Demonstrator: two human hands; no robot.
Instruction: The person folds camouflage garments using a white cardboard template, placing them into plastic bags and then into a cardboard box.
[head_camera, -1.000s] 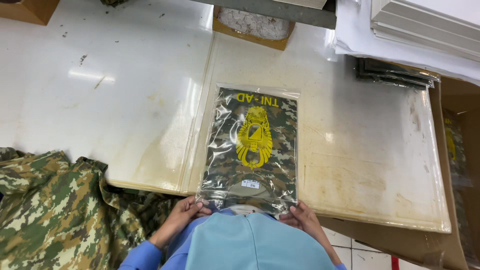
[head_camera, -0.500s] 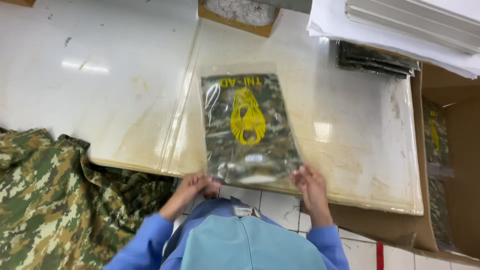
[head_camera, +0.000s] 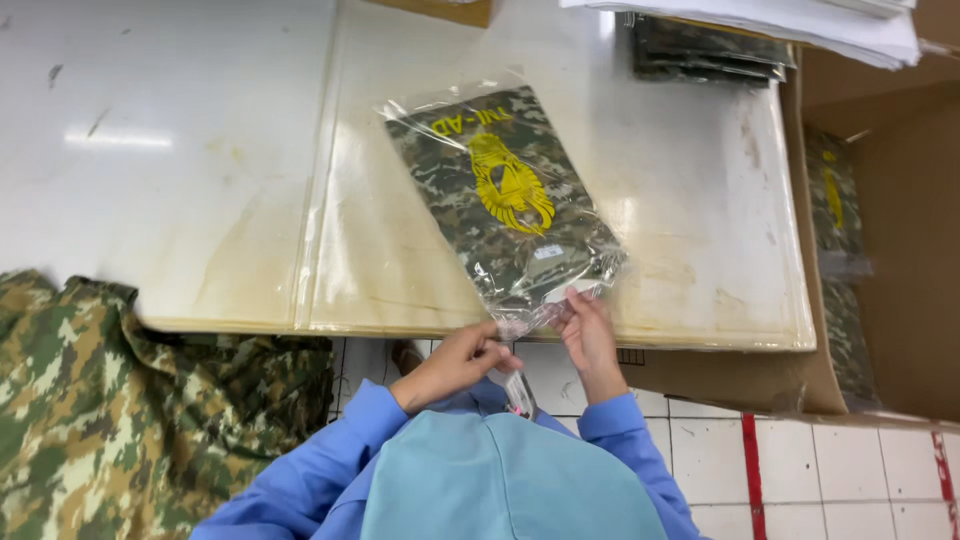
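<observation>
The bagged camouflage garment (head_camera: 505, 200) is pinched at its lower end by both the left hand (head_camera: 455, 362) and the right hand (head_camera: 588, 335); its long axis runs toward the upper left.

- A white table (head_camera: 150, 150) fills the upper left and centre of the frame, stained yellowish toward its near edge.
- A clear bag of camouflage cloth (head_camera: 505, 205) lies tilted at centre.
- Dark folded packets (head_camera: 705, 50) lie at the upper right under white sheets (head_camera: 760, 18).
</observation>
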